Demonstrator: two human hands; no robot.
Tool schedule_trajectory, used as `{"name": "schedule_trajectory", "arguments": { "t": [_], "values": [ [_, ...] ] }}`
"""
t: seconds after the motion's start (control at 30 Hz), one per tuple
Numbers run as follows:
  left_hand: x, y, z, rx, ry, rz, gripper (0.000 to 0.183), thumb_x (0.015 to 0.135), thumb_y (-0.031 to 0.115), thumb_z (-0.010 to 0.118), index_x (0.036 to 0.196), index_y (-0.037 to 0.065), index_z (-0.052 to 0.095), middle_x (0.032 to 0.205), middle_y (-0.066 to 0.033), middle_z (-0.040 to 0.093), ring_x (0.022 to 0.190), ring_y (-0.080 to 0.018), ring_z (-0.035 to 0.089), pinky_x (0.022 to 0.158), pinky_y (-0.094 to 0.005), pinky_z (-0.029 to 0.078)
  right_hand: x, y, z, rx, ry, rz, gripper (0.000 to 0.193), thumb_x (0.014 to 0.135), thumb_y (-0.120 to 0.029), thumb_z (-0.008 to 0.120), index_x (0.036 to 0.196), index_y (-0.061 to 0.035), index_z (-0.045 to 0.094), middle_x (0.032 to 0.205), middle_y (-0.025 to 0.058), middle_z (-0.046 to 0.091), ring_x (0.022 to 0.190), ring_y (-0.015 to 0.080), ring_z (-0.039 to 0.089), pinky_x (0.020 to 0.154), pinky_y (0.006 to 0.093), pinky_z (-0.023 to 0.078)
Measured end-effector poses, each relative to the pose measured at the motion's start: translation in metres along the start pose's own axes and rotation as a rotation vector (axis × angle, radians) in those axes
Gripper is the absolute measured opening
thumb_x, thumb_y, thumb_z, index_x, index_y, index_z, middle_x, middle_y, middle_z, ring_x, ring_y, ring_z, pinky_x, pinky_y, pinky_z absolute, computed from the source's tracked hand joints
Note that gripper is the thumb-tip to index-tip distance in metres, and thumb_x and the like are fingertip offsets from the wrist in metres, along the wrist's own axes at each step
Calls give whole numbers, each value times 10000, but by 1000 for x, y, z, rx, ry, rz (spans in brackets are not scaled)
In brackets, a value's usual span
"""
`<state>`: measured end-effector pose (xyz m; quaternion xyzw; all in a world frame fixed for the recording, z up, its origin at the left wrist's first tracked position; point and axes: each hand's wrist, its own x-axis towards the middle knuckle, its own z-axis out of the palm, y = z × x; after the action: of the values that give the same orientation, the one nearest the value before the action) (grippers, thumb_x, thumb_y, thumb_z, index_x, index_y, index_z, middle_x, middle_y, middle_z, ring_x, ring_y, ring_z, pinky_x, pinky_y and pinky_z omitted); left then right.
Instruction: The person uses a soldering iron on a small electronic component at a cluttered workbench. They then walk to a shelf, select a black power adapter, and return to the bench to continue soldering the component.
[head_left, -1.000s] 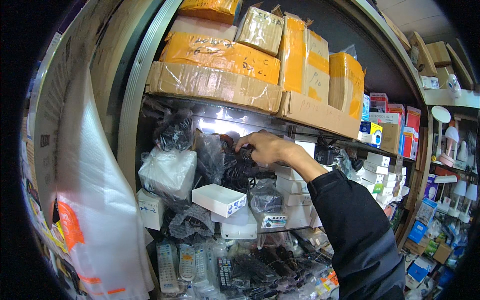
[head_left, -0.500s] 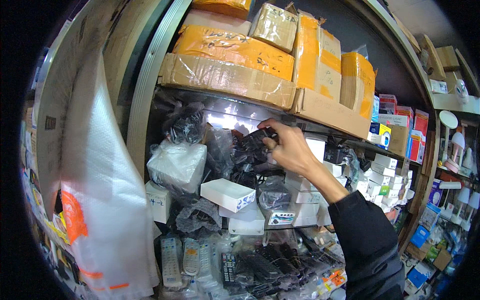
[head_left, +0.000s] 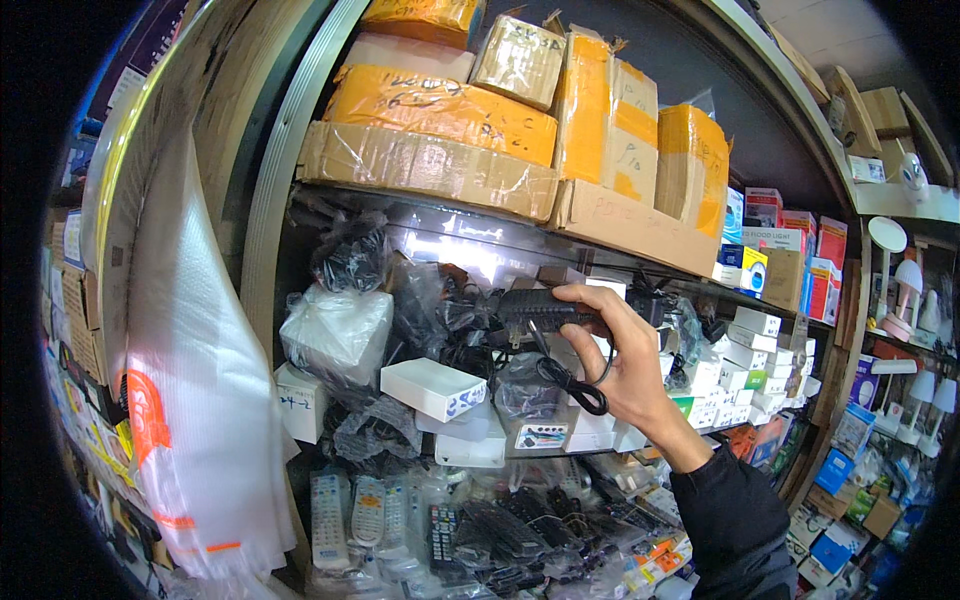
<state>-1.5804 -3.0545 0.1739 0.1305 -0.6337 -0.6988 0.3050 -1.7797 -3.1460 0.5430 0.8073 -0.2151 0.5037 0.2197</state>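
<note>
Between thumb and fingers, my right hand [head_left: 625, 355] grips a black power adapter [head_left: 540, 308], held in front of the middle shelf. Its bundled black cable [head_left: 575, 385] dangles below the fingers. Behind it lie black items in clear plastic bags [head_left: 430, 305]. A small white box [head_left: 435, 388] sits below and to the left of the adapter, on top of other boxes. Left of that is a white block wrapped in plastic [head_left: 338, 325]. My left hand is outside the picture.
Taped cardboard boxes [head_left: 430, 165] fill the shelf above. Bagged remote controls [head_left: 330, 520] lie on the shelf below. A hanging roll of plastic bags [head_left: 205, 400] stands at the left. Small white boxes [head_left: 745, 355] are stacked at the right, with lamps [head_left: 905, 290] beyond.
My right hand has drawn back from the bagged items, moving right and down, with the black adapter and its cable now in plain sight. The view has shifted slightly.
</note>
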Motion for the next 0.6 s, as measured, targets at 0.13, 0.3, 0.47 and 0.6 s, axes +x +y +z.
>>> {"name": "schedule_trajectory", "arguments": {
  "t": [0.13,0.3,0.47,0.6],
  "values": [
    [-4,-7,4,-3,58,-45,755,950,-89,759,1610,48,419,1415,-179,631,1236,-317,672,1054,-488,615,-9,-9,-6,116,-3,81,364,1021,-45,691,1372,21,626,1252,152,698,1060,193,734,894,313,610],
    [1,-13,9,-31,43,10,702,937,-97,770,1564,31,480,1361,-170,666,1169,-295,704,1011,-467,636,-25,-20,-11,490,9,370,424,1054,-81,672,1443,41,555,1255,176,685,1037,206,754,913,303,627],
    [1,-10,21,-142,111,31,568,944,-89,767,1471,9,581,1260,-160,716,1101,-273,727,967,-452,649,-52,-27,-9,736,80,514,480,1064,-95,673,1483,50,489,1253,196,668,1054,236,756,940,331,643],
    [-4,1,29,-52,142,-27,514,967,-50,761,1448,10,589,1234,-159,727,1077,-267,737,921,-436,659,-90,-39,5,754,207,547,451,1030,2,685,1426,57,477,1312,241,643,1058,301,762,910,367,671]
  ]
}}
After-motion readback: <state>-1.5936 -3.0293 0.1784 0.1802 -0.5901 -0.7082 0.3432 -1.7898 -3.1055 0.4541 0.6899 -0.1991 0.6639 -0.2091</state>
